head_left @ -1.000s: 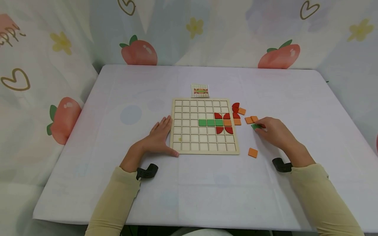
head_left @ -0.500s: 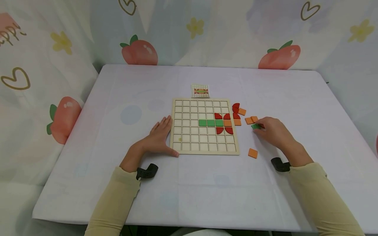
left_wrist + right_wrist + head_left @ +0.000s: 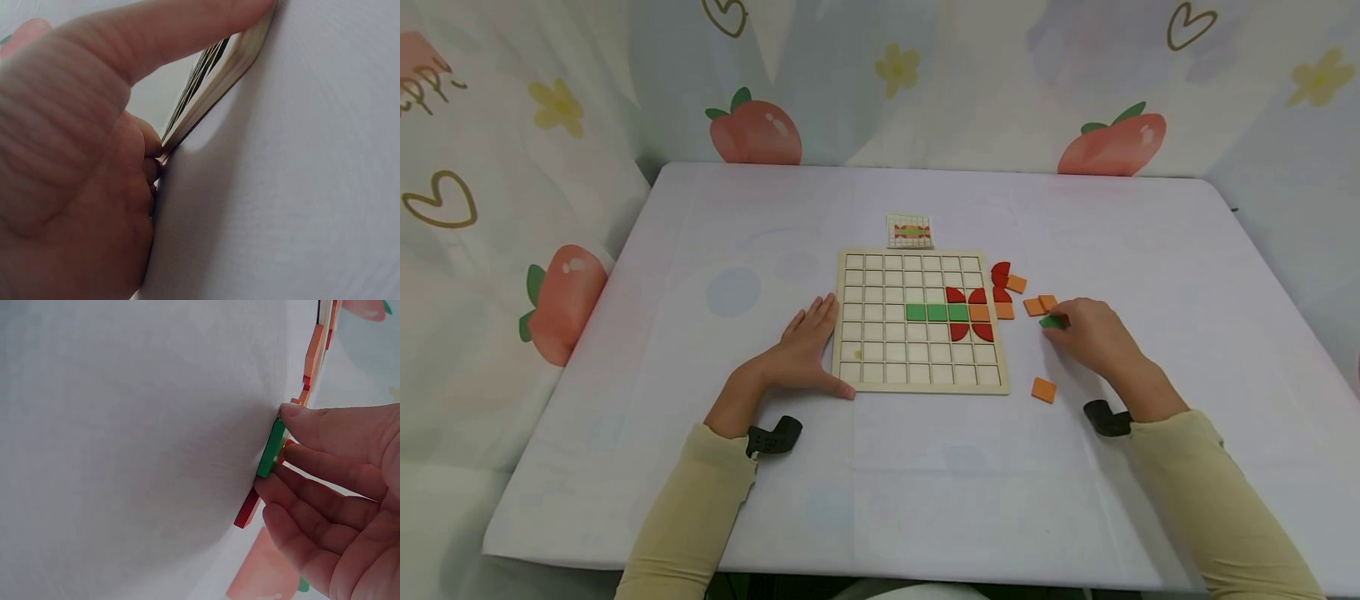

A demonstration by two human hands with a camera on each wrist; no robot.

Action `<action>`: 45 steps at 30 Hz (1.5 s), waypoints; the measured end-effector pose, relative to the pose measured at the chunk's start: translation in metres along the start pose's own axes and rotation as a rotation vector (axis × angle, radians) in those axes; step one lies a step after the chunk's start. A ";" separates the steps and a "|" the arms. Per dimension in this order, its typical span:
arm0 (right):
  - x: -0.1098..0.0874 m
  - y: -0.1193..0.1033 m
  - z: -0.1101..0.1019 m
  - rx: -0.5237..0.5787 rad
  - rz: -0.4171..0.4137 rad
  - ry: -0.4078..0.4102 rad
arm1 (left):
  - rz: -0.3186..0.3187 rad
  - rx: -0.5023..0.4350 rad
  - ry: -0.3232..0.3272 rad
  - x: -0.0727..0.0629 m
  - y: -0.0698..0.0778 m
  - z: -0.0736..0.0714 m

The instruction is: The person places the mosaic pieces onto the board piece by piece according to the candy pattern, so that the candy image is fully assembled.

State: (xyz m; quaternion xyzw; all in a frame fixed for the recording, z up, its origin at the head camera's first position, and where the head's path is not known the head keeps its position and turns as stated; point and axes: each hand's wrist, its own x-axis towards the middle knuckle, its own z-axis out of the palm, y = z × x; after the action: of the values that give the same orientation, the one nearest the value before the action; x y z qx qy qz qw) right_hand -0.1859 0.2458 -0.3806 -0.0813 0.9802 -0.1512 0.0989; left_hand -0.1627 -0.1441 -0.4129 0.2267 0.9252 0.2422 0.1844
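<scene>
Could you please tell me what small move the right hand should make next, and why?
I'd probably lift the green tile toward the board: the right hand pinches it, and the cell just left of the three green squares is bare.

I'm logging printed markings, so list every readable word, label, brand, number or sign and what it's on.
"pp": gold lettering on the curtain at far left; the letters around it are cut off or unclear, so I can't confirm the word.
Pattern card: any lettering is too small to read.
Board and green tile: no text visible.
No brand or number is readable.
</scene>
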 end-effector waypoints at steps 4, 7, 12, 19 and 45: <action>-0.001 0.000 0.000 -0.001 0.003 0.008 | -0.001 0.006 0.000 0.000 -0.001 0.000; -0.002 0.000 0.000 -0.006 0.003 0.013 | -0.002 0.006 0.001 0.000 -0.001 0.000; -0.002 0.000 0.000 -0.013 -0.010 0.019 | -0.004 0.002 -0.001 0.000 0.000 0.000; -0.001 0.000 -0.001 0.016 -0.002 0.007 | -0.004 -0.007 -0.003 0.000 0.000 0.001; 0.009 -0.041 -0.009 0.041 -0.234 0.010 | -0.001 -0.004 -0.003 -0.001 0.000 0.000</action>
State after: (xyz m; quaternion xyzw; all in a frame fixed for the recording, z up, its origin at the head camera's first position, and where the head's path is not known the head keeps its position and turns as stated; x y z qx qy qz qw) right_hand -0.1911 0.2084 -0.3606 -0.1925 0.9611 -0.1824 0.0771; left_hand -0.1622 -0.1443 -0.4126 0.2263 0.9246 0.2434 0.1861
